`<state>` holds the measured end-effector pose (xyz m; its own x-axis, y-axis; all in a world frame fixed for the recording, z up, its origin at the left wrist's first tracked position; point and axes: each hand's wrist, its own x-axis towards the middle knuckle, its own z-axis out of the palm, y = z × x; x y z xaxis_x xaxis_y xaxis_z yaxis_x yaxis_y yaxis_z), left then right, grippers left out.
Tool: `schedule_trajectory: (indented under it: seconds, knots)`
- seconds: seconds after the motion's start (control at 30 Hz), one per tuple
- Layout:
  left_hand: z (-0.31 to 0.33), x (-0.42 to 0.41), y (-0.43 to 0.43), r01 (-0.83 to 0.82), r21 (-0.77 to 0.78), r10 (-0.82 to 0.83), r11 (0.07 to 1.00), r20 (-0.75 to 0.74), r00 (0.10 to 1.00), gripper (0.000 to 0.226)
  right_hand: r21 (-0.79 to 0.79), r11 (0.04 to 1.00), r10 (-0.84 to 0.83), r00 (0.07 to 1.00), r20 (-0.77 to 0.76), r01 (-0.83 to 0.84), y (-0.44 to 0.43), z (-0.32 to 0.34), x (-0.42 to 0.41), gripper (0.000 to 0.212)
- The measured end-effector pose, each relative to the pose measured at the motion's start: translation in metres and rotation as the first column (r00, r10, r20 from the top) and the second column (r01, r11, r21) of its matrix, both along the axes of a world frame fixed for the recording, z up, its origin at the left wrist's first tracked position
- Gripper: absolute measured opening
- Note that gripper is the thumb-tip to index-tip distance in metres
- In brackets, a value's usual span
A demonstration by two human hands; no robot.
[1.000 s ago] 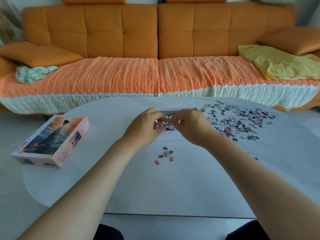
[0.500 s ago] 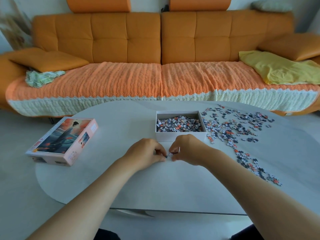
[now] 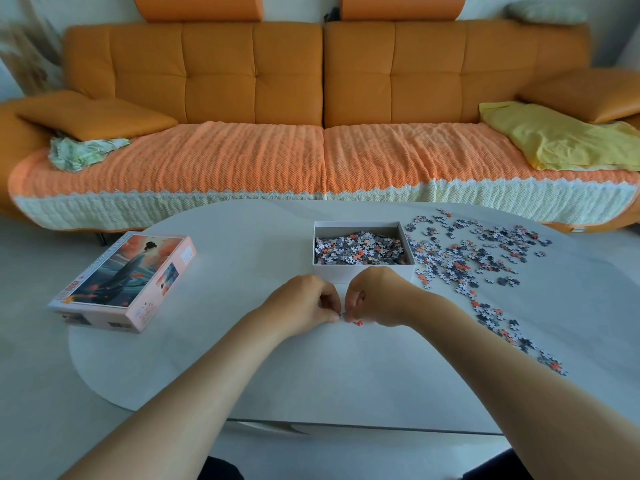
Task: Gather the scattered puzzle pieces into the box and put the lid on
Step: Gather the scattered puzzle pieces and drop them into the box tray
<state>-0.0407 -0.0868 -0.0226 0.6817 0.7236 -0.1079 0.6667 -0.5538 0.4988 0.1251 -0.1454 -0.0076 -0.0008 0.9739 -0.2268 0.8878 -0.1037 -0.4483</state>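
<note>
Both forearms reach in over the near edge of the white table (image 3: 242, 358). Left hand (image 3: 304, 299) & right hand (image 3: 377, 296) meet mid-surface, fingers curled, tips together. The right pinches an orange piece (image 3: 359, 322); can't tell if the left holds any. Just beyond, an open white box (image 3: 332, 273), long axis left-right, holds heaped pieces (image 3: 360, 249). Scattered pieces (image 3: 467, 258) spread twd the right edge. Lid (image 3: 128, 278) lies picture-up at the left edge, angled.

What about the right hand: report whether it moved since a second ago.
Yes. The right hand left the box and came nearer, to the table in front of it.
</note>
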Motion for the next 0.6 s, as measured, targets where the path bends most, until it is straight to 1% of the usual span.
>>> schedule_trajectory:
  seconds: [0.07, 0.13, 0.2, 0.23, 0.27, 0.33, 0.4, 0.43, 0.47, 0.5, 0.53, 0.6]
  knots:
    - [0.0, 0.001, 0.001, 0.003, -0.019, -0.003, 1.0, 0.016, 1.0, 0.008, -0.012, 1.0, 0.009, 1.0, -0.019, -0.009, -0.001, 0.001, 0.001, 0.012]
    - [-0.001, 0.001, 0.003, 0.01, -0.02, -0.01, 1.0, 0.024, 1.0, 0.008, -0.013, 0.999, 0.03, 1.0, -0.001, -0.031, -0.003, 0.005, 0.003, 0.011]
    - [0.0, 0.002, 0.003, 0.03, 0.019, -0.031, 0.999, 0.009, 0.999, 0.008, 0.019, 1.0, 0.017, 1.0, -0.006, -0.017, -0.004, 0.012, 0.008, 0.01]
    - [0.0, 0.002, 0.004, 0.045, 0.057, -0.045, 0.997, -0.005, 0.999, 0.009, 0.055, 0.998, -0.002, 0.999, -0.037, 0.004, -0.004, 0.015, 0.011, 0.01]
    - [0.0, 0.003, 0.005, 0.058, 0.098, -0.057, 0.994, -0.014, 0.998, 0.01, 0.11, 0.993, -0.028, 0.997, -0.078, 0.036, -0.003, 0.018, 0.013, 0.009]
    - [-0.001, 0.004, 0.007, 0.072, 0.143, -0.071, 0.987, -0.011, 0.997, 0.013, 0.294, 0.946, -0.095, 0.986, -0.14, 0.133, 0.001, 0.02, 0.019, 0.009]
    - [-0.002, 0.006, 0.007, 0.067, 0.151, -0.068, 0.986, -0.004, 0.998, 0.013, 0.482, 0.844, -0.174, 0.97, -0.172, 0.237, 0.006, 0.02, 0.024, 0.006]
    - [-0.001, 0.006, 0.007, 0.057, 0.154, -0.059, 0.986, 0.007, 0.998, 0.013, 0.534, 0.801, -0.208, 0.962, -0.177, 0.271, 0.008, 0.019, 0.027, 0.005]
    - [-0.001, 0.007, 0.008, 0.039, 0.158, -0.045, 0.987, 0.032, 0.999, 0.013, 0.557, 0.779, -0.236, 0.958, -0.164, 0.287, 0.011, 0.018, 0.031, 0.007]
    - [0.001, 0.008, 0.008, 0.012, 0.16, -0.024, 0.987, 0.074, 0.997, 0.013, 0.563, 0.777, -0.249, 0.959, -0.135, 0.281, 0.012, 0.017, 0.033, 0.009]
    - [0.002, 0.009, 0.01, -0.023, 0.163, 0.001, 0.986, 0.134, 0.991, 0.012, 0.561, 0.786, -0.245, 0.964, -0.103, 0.26, 0.013, 0.016, 0.035, 0.009]
    - [0.006, 0.013, 0.016, -0.116, 0.181, 0.061, 0.977, 0.288, 0.956, 0.01, 0.527, 0.825, -0.187, 0.979, -0.084, 0.203, 0.011, 0.018, 0.036, 0.01]
